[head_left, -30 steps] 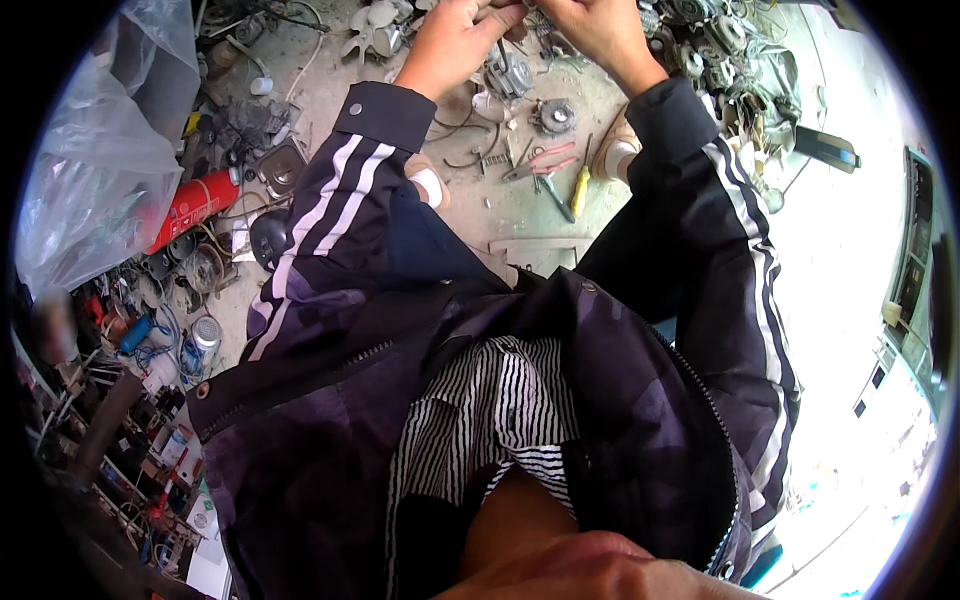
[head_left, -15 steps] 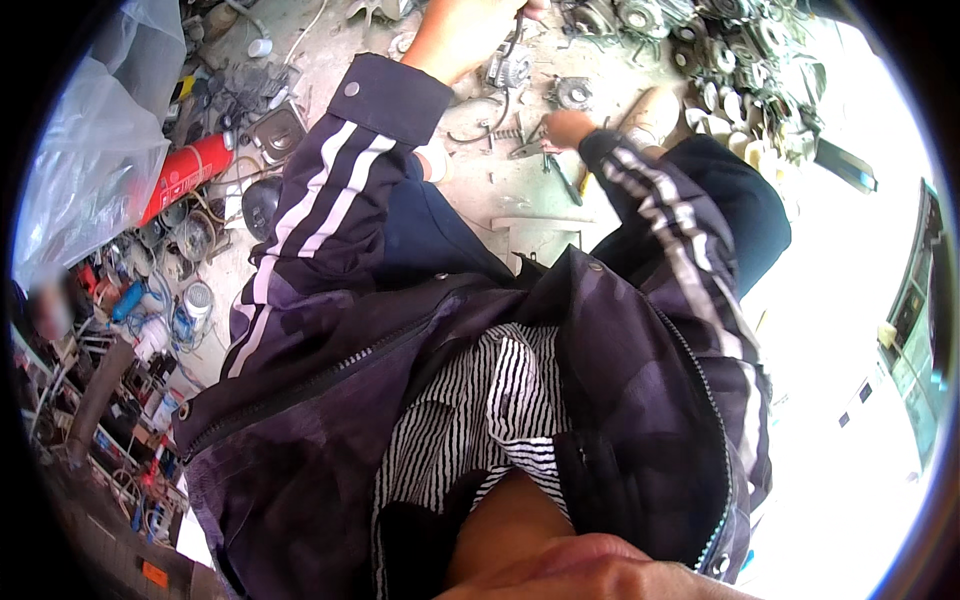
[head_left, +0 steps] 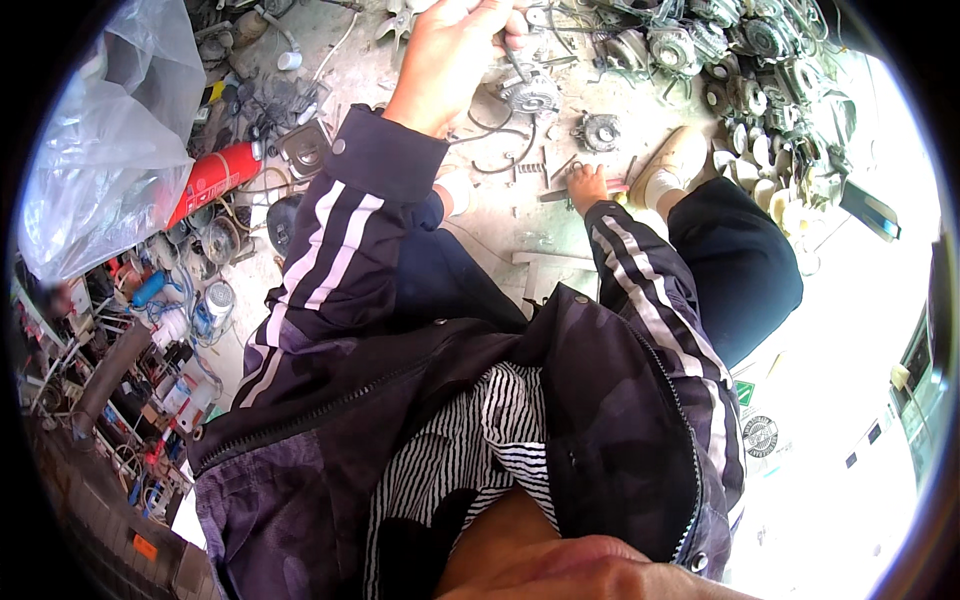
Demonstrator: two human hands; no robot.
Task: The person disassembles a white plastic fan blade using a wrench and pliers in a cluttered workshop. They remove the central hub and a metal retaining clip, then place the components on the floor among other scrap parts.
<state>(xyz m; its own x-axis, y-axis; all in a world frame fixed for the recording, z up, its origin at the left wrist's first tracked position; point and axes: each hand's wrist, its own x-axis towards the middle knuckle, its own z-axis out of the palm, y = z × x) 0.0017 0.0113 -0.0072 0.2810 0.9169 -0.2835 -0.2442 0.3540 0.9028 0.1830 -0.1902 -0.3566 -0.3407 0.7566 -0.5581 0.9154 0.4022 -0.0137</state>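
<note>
My left hand is raised at the top, its fingers pinched on a dark cable. This cable runs down to a small grey motor, from which another dark lead loops over the floor. Lower and to the right, my right hand is close to the floor with curled fingers. A grey pointed tool, apparently pliers, shows at its left side, and a red handle at its right. What those fingers hold is hidden. A second small motor lies just beyond this hand, with a coil spring to its left.
Many used motors are heaped at the far right, beside pale fan blades. On the left are a red cylinder, a clear plastic bag and mixed parts. My shoe stands right of my right hand.
The whole view has shifted, so the floor things appear lower. My left hand now shows more fully. My right hand has come slightly nearer, and the dark green tool beside it is now out of sight.
</note>
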